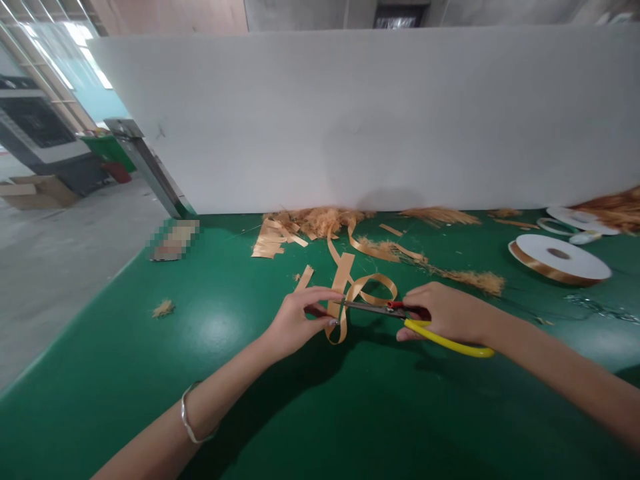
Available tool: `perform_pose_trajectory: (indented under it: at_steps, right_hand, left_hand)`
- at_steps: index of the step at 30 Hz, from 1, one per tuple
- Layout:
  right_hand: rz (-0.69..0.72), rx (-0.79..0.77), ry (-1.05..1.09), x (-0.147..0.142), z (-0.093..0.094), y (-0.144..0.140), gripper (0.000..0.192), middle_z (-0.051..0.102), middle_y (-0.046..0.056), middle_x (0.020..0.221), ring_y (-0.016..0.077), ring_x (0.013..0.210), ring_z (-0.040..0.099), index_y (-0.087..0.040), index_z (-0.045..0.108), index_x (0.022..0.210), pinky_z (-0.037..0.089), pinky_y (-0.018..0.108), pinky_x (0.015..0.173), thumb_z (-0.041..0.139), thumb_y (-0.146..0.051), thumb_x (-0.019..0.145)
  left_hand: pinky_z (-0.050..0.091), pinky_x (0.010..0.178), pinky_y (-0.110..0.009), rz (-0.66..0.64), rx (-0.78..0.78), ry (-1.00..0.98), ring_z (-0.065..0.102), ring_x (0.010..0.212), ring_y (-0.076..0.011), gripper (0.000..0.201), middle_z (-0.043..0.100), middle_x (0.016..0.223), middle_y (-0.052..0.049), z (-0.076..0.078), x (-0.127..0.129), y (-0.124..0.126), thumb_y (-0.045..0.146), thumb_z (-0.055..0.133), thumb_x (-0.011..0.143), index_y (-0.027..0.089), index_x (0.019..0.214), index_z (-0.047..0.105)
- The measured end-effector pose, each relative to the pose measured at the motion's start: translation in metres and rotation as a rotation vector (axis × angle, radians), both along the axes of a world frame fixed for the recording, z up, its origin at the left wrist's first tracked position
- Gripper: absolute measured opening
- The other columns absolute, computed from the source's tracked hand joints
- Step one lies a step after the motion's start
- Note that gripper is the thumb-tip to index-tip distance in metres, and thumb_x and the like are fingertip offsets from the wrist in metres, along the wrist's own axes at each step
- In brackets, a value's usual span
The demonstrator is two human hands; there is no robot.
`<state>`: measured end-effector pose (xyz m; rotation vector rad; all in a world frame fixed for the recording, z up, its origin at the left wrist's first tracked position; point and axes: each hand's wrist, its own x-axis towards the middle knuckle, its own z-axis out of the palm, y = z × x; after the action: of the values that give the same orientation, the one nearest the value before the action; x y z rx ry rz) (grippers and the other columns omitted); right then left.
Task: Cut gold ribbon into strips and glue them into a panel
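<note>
My left hand [297, 319] pinches a looped strip of gold ribbon [350, 293] just above the green table [150, 373]. My right hand [445, 312] grips scissors [395, 310] with yellow and red handles. The blades point left and meet the ribbon beside my left fingertips. The ribbon curls back in a loop behind the blades and trails toward the white wall.
Cut gold ribbon pieces and frayed fibres [310, 223] lie along the white board [350, 120] at the back. A gold ribbon spool [559, 257] lies at the right, with white spools [580, 219] behind it. The table's left edge drops to a concrete floor.
</note>
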<state>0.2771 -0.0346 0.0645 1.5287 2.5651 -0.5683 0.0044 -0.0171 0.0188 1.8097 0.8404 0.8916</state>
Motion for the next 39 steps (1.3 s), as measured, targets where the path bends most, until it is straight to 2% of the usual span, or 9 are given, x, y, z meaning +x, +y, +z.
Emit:
perform_pose_trajectory:
  at_steps: [5,11,18,26,30,33,39]
  right_hand:
    - [-0.006,0.004,0.004,-0.006,0.001,0.001,0.049,0.049,0.003,0.065,0.0152,0.058,0.044,-0.019,0.04,0.059,0.028,0.027,0.052,0.049,-0.063,0.078]
    - [0.012,0.01,0.0,-0.003,-0.001,0.0,0.047,0.047,0.002,0.062,0.0157,0.057,0.045,-0.019,0.04,0.058,0.027,0.027,0.052,0.047,-0.06,0.08]
    - [0.039,0.035,-0.03,-0.002,-0.002,0.0,0.047,0.048,0.002,0.058,0.0161,0.057,0.045,-0.019,0.043,0.055,0.029,0.027,0.053,0.046,-0.059,0.08]
    - [0.052,0.032,-0.029,-0.001,-0.003,-0.003,0.042,0.051,0.003,0.057,0.0151,0.054,0.042,-0.019,0.046,0.055,0.025,0.028,0.051,0.045,-0.05,0.083]
    - [-0.004,-0.025,-0.034,0.004,-0.003,-0.007,0.047,0.05,0.004,0.057,0.0141,0.052,0.041,-0.018,0.046,0.055,0.024,0.028,0.05,0.046,-0.056,0.081]
    - [-0.054,-0.041,-0.027,0.008,-0.005,-0.014,0.05,0.048,0.004,0.058,0.0138,0.052,0.041,-0.018,0.044,0.053,0.024,0.028,0.05,0.047,-0.061,0.078]
    - [-0.115,-0.083,0.036,0.012,-0.01,-0.029,0.047,0.05,0.004,0.062,0.0145,0.052,0.043,-0.019,0.044,0.055,0.026,0.028,0.049,0.049,-0.058,0.079]
  left_hand:
    - [0.057,0.077,-0.029,-0.001,-0.023,-0.016,0.064,0.08,-0.0129,0.034,0.062,0.114,-0.006,0.0,0.003,-0.003,0.012,0.067,0.071,0.021,0.103,0.067]
    - [0.057,0.075,-0.028,0.004,-0.055,-0.05,0.065,0.076,-0.0114,0.034,0.062,0.114,-0.005,-0.001,0.006,-0.006,0.012,0.069,0.069,0.022,0.101,0.068]
    - [0.057,0.077,-0.03,0.026,-0.078,-0.055,0.065,0.081,-0.0139,0.034,0.062,0.114,-0.006,-0.002,0.008,-0.006,0.013,0.07,0.068,0.022,0.1,0.068]
    - [0.057,0.076,-0.029,0.035,-0.12,-0.047,0.065,0.079,-0.0128,0.034,0.063,0.114,-0.005,-0.003,0.008,-0.009,0.012,0.07,0.067,0.022,0.1,0.069]
    - [0.058,0.069,-0.027,0.092,-0.218,-0.055,0.064,0.067,-0.0097,0.037,0.061,0.118,-0.007,-0.004,0.006,-0.011,0.01,0.07,0.064,0.021,0.099,0.068]
    - [0.058,0.064,-0.026,0.129,-0.283,-0.071,0.065,0.066,-0.0112,0.037,0.063,0.116,-0.008,-0.004,0.005,-0.01,0.009,0.071,0.062,0.02,0.098,0.068]
    - [0.055,0.058,-0.022,0.113,-0.343,-0.066,0.065,0.064,-0.0108,0.039,0.064,0.114,-0.007,-0.005,0.005,-0.009,0.01,0.072,0.062,0.02,0.099,0.067]
